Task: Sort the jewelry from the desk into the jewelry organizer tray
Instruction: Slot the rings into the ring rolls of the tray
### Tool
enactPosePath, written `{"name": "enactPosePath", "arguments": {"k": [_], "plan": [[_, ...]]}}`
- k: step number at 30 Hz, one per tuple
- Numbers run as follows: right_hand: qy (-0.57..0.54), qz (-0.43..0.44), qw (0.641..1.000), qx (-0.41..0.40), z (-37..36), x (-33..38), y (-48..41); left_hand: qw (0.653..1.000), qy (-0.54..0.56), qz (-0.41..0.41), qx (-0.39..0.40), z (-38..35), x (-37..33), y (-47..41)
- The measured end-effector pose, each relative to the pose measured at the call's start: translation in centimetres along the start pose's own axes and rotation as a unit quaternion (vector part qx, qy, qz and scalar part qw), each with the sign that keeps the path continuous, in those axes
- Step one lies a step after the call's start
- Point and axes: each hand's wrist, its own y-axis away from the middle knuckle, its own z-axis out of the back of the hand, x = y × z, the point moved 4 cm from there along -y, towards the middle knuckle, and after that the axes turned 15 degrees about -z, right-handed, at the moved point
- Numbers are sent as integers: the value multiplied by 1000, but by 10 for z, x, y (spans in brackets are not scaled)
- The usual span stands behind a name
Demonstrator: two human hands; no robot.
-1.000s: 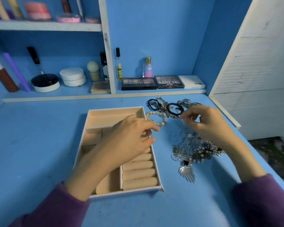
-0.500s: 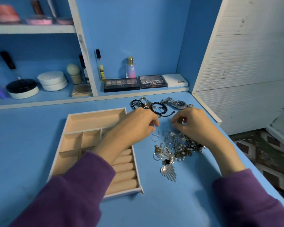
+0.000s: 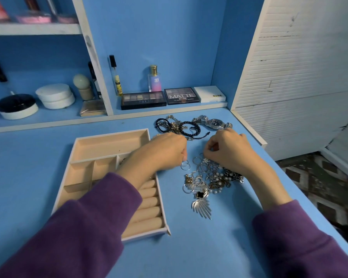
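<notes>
The beige jewelry organizer tray (image 3: 113, 134) lies on the blue desk, with open compartments and a column of ring rolls (image 3: 149, 207). My left hand (image 3: 165, 151) reaches across its right edge, fingers curled down onto small silver hoops (image 3: 185, 165). To the right is a tangled jewelry pile (image 3: 211, 177) of rings, pearls and a silver wing pendant (image 3: 202, 207). My right hand (image 3: 229, 152) sits on the pile's far end, fingertips pinching a silver ring. Behind the hands lie black bead bracelets (image 3: 190, 128) and a steel watch (image 3: 215, 123).
Along the back runs a low shelf with two eyeshadow palettes (image 3: 144, 100), a white box (image 3: 209, 94), a perfume bottle (image 3: 154, 81) and jars (image 3: 55, 96). A white louvred door (image 3: 289, 77) stands at the right. The desk's right edge (image 3: 285, 173) drops to a patterned floor.
My left hand has moved off the tray to the right, down to the hoops on the desk. My right hand has come nearer, from the bracelets onto the ring pile.
</notes>
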Motion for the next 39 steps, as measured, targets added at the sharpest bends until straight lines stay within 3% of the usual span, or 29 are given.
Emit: {"name": "enactPosePath", "arguments": {"k": [6,12,15,21,25,39], "plan": [[21,20,1000,5,-2,0,1,998,-57,-13,13,-9,0,3],[-66,39,997,-24,4,0,1,998,35,-10,-50,4,3,15],[-125,51,991,0,7,2,2,991,90,-2,-98,14,2,26],[-33,69,996,39,2,8,9,975,121,-2,-184,16,3,38],[3,71,997,38,0,12,14,974,125,-1,-189,15,4,41],[-56,82,993,63,-1,20,17,975,120,1,-188,17,2,46]]}}
